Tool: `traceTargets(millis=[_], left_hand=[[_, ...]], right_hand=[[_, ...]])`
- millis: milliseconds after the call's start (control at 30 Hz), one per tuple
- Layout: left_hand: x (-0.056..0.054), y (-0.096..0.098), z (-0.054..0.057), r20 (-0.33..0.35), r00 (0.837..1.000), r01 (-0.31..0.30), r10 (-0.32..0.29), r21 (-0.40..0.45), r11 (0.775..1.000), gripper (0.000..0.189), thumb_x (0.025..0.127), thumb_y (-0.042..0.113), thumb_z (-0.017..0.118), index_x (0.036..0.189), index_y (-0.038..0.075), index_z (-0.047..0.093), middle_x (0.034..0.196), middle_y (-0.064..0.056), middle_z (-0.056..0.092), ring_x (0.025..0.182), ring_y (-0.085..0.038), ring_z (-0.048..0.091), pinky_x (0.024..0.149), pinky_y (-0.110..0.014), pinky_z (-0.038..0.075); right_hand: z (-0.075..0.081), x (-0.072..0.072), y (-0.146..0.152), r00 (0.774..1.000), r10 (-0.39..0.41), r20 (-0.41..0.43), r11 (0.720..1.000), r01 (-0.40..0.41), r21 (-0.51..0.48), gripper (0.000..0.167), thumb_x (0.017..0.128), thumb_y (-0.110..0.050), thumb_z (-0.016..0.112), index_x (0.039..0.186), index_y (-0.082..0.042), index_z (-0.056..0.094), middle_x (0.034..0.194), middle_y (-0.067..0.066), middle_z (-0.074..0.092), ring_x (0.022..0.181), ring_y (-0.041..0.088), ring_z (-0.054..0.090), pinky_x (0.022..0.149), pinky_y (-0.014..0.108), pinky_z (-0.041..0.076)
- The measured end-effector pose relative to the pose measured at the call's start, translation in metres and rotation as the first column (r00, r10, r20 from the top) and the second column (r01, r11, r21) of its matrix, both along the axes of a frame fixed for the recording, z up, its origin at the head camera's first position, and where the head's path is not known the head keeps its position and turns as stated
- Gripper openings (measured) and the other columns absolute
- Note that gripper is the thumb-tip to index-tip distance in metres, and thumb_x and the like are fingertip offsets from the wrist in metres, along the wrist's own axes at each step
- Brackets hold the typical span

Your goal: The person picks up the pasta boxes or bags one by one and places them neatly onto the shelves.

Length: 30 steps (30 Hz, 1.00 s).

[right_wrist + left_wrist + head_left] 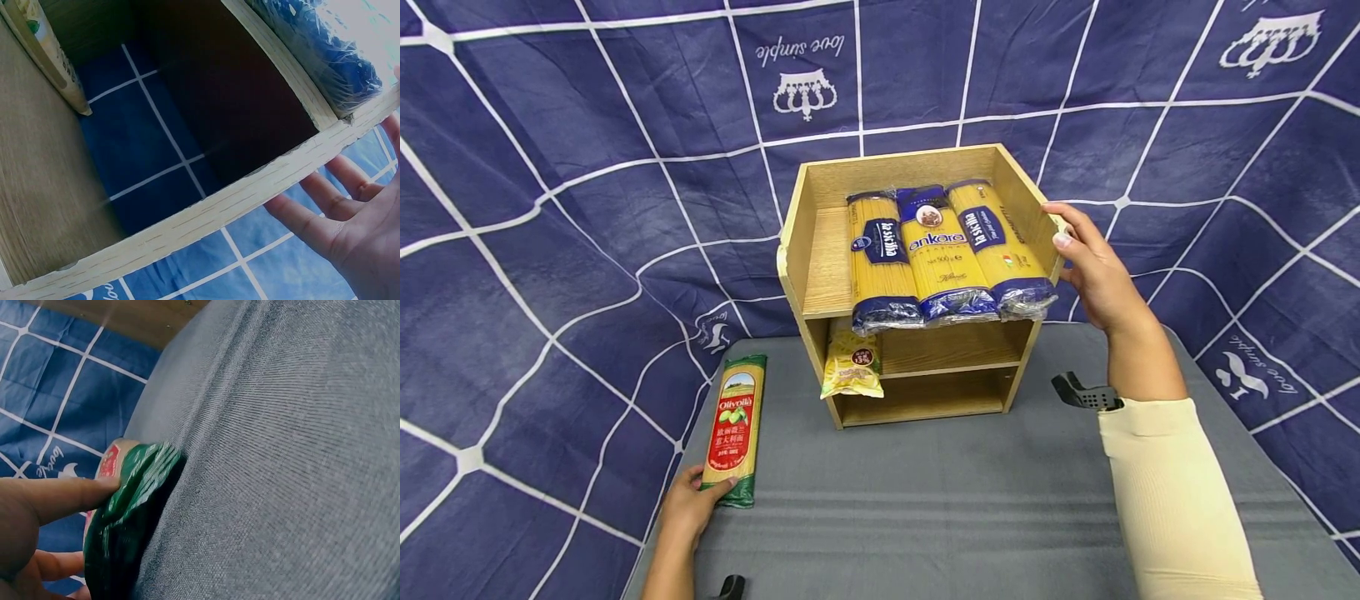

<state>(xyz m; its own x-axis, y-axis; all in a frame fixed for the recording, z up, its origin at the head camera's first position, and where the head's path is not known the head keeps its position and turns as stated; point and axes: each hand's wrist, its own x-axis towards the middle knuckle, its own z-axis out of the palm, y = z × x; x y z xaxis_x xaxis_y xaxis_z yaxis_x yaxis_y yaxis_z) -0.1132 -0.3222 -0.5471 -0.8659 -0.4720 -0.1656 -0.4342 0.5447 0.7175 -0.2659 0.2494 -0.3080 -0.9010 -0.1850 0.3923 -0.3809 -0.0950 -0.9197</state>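
Note:
My left hand (687,502) pinches the green lower end of a spaghetti pack (735,425) with a red Olivoilà label, lying at the left on the grey cloth. In the left wrist view the thumb presses on top of the green wrapper (140,481), with other fingers along its side. My right hand (1097,271) grips the right side panel of a wooden shelf (811,242), thumb at the inner side and fingers outside. On the shelf's top lie a left la sicilia pasta pack (883,250), an ankara pack (943,254) and a right la sicilia pack (996,237).
A yellow snack bag (853,364) leans out over the left front of the shelf's middle level. Grey cloth (925,500) covers the table surface. Behind and at both sides hangs a blue curtain (700,92) with white lines.

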Motion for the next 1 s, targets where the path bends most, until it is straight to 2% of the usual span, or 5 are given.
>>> traceTargets(millis=[167, 367, 533, 767, 1000], left_hand=[[0.0, -0.001, 0.002, 0.054, 0.996, 0.068, -0.07, 0.043, 0.997, 0.068, 0.086, 0.029, 0.078, 0.126, -0.019, 0.051, 0.111, -0.036, 0.063, 0.093, -0.039, 0.06, 0.07, -0.032, 0.044], [0.001, 0.0, 0.003, 0.065, 0.996, 0.06, -0.066, 0.086, 0.994, 0.054, 0.086, 0.028, 0.078, 0.111, -0.015, 0.058, 0.091, -0.02, 0.064, 0.08, -0.024, 0.054, 0.065, -0.032, 0.041], [0.005, 0.004, 0.005, 0.068, 0.996, 0.059, -0.065, 0.082, 0.995, 0.046, 0.086, 0.025, 0.076, 0.106, -0.01, 0.054, 0.087, -0.014, 0.06, 0.079, -0.022, 0.051, 0.065, -0.032, 0.039], [0.009, 0.012, 0.011, 0.041, 0.998, 0.04, -0.05, 0.221, 0.974, 0.037, 0.086, 0.013, 0.072, 0.1, -0.009, 0.047, 0.092, -0.013, 0.055, 0.071, -0.013, 0.061, 0.061, -0.026, 0.059], [0.01, 0.018, 0.018, 0.071, 0.994, 0.061, -0.08, 0.236, 0.97, 0.034, 0.086, 0.016, 0.074, 0.096, -0.006, 0.05, 0.087, -0.007, 0.058, 0.071, -0.015, 0.055, 0.06, -0.025, 0.055]], right_hand=[[-0.001, 0.0, 0.0, 1.0, -0.004, 0.002, 1.0, 0.004, 0.002, 0.044, 0.105, -0.024, 0.046, 0.149, -0.028, 0.046, 0.151, 0.002, 0.035, 0.133, 0.023, 0.036, 0.096, 0.037, 0.038], [0.0, 0.001, 0.0, 1.0, -0.007, 0.005, 1.0, 0.007, 0.006, 0.044, 0.105, -0.025, 0.046, 0.149, -0.028, 0.046, 0.153, 0.002, 0.034, 0.135, 0.024, 0.035, 0.097, 0.037, 0.037], [-0.001, 0.0, 0.0, 1.0, -0.006, 0.002, 1.0, 0.006, 0.003, 0.044, 0.105, -0.025, 0.046, 0.149, -0.028, 0.046, 0.153, 0.002, 0.034, 0.134, 0.025, 0.036, 0.096, 0.037, 0.038], [-0.002, -0.001, -0.001, 1.0, 0.003, 0.001, 1.0, -0.003, 0.0, 0.044, 0.105, -0.025, 0.045, 0.149, -0.028, 0.046, 0.152, 0.002, 0.035, 0.133, 0.023, 0.037, 0.096, 0.036, 0.039], [-0.001, 0.0, -0.001, 1.0, -0.002, 0.005, 1.0, 0.002, 0.003, 0.044, 0.105, -0.026, 0.046, 0.149, -0.028, 0.045, 0.154, 0.002, 0.033, 0.135, 0.025, 0.035, 0.097, 0.039, 0.037]])
